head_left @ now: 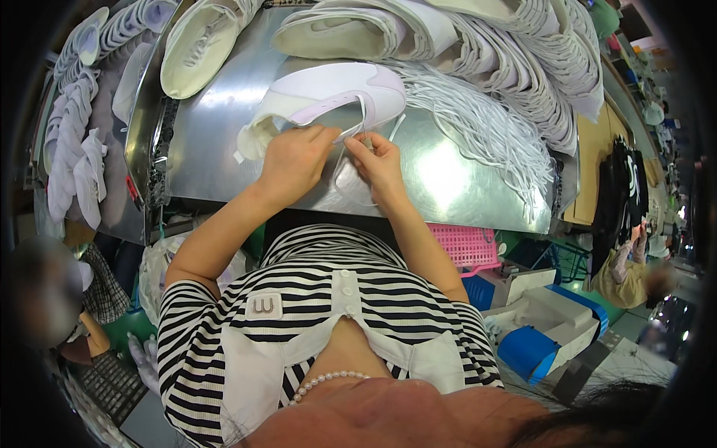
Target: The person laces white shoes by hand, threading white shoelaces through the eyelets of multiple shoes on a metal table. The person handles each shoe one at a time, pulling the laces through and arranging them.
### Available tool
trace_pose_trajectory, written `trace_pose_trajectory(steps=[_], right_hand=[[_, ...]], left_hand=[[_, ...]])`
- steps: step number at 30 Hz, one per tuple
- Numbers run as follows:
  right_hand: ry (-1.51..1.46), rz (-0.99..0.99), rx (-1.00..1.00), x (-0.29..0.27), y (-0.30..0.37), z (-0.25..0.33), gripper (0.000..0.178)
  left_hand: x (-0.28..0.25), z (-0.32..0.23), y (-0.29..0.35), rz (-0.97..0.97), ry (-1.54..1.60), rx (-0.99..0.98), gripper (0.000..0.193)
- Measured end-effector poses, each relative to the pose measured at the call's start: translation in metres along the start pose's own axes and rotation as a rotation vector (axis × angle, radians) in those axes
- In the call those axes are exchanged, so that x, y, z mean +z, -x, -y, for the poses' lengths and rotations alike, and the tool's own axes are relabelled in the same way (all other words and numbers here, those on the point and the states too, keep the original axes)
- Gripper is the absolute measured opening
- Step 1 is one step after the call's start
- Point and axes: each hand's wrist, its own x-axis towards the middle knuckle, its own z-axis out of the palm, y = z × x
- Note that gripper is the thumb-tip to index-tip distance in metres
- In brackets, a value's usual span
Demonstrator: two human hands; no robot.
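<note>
Left grip: the left hand (295, 160) presses its fingers closed onto the near edge of the white shoe (328, 97).
Right grip: the right hand (381, 166) pinches a white lace (351, 160) between thumb and fingertips, just beside the left hand.
Shoe: lies on its side on the metal desk (448, 179), directly above both grips, with a pale lilac panel.
Loose laces (485, 127): a white bundle fanned out to the right of the grips.
Shoe stacks (478, 37): white shoes piled beyond the held shoe.

Both hands, left hand (295, 160) and right hand (381, 164), on white shoe (328, 93) and lace (351, 175) over steel table (448, 172).
</note>
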Motion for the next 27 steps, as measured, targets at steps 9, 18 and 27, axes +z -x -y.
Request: trace_pose_trajectory(steps=[9, 18, 27], right_hand=[[0.042, 0.05, -0.211, 0.007, 0.003, 0.027, 0.015], [1.023, 0.345, -0.234, -0.074, 0.097, 0.0, 0.017], [0.331, -0.081, -0.014, -0.065, 0.098, 0.029, 0.015]], left_hand=[[-0.028, -0.014, -0.018, -0.124, 0.036, 0.033, 0.023], [-0.091, 0.01, -0.045, -0.233, 0.478, -0.293, 0.024], [0.011, 0.031, -0.018, 0.44, 0.279, -0.119, 0.027]])
